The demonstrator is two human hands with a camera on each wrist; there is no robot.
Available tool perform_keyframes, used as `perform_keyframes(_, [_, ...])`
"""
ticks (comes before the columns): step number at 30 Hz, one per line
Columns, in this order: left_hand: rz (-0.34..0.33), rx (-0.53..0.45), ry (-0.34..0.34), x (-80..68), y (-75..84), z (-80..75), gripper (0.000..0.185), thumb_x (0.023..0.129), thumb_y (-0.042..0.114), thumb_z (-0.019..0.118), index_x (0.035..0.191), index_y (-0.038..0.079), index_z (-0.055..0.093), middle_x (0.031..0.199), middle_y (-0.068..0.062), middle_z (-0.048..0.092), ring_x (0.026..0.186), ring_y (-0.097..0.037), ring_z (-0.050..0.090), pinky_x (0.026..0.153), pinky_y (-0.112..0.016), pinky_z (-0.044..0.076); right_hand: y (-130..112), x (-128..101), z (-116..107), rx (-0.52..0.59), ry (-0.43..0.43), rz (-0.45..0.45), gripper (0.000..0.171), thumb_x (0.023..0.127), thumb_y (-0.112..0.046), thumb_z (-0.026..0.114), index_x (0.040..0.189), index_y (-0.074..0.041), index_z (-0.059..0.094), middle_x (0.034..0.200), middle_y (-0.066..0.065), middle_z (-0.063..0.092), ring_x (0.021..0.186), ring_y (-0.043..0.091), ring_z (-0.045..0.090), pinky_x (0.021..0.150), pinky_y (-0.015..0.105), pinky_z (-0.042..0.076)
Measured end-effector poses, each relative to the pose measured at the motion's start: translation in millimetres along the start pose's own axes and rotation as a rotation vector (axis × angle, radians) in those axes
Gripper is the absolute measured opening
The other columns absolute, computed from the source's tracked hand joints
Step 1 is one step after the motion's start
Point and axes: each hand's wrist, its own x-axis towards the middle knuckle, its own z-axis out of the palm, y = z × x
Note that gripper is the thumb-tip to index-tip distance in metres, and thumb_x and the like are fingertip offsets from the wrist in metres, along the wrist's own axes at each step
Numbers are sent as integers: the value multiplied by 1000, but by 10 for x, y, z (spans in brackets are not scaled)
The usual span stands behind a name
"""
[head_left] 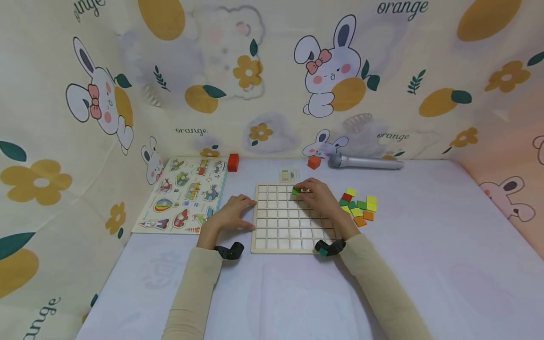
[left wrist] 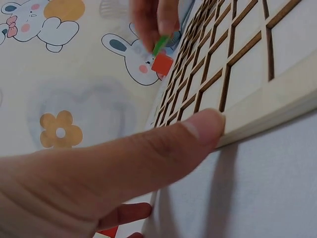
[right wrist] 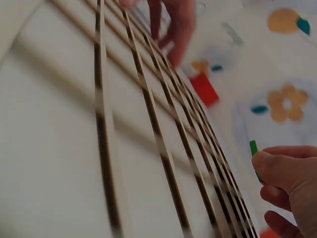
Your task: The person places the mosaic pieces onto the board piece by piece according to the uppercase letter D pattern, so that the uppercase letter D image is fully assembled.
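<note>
Green square tile (head_left: pixel 295 191) pinched by right hand (head_left: pixel 316 198) over wooden grid board (head_left: pixel 280 231).

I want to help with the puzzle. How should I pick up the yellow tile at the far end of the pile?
Pinch the yellow tile by two opposite side edges, coming straight down from above. It looks thin and seems to lie flat at the back edge of the tile pile, so only its edges give fingers any hold. Its far side looks free of other tiles, so reaching in from there seems easiest.
</note>
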Motion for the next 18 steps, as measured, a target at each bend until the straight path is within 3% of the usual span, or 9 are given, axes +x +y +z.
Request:
perform_keyframes(10, [15, 6, 2, 10, -30, 15, 76, 72, 34, 80, 136, 13, 47, 142, -10, 39, 130, -28, 32, 108, -45, 30, -188, 237, 372, 30, -11, 54, 19, 85, -14, 69, 103, -9, 71, 100, 4, 65, 93, 18, 60, 82, 34, 51])
perform_keyframes(18, [22, 6, 5, -5, -32, 0, 75, 72, 34, 80, 136, 12, 47, 140, -10, 40, 130, -28, 32, 108, -44, 30, -238, 340, 547, -1, -24, 24, 16, 85, -15, 69, 100, -10, 72, 99, 3, 68, 95, 19, 58, 88, 37, 46])
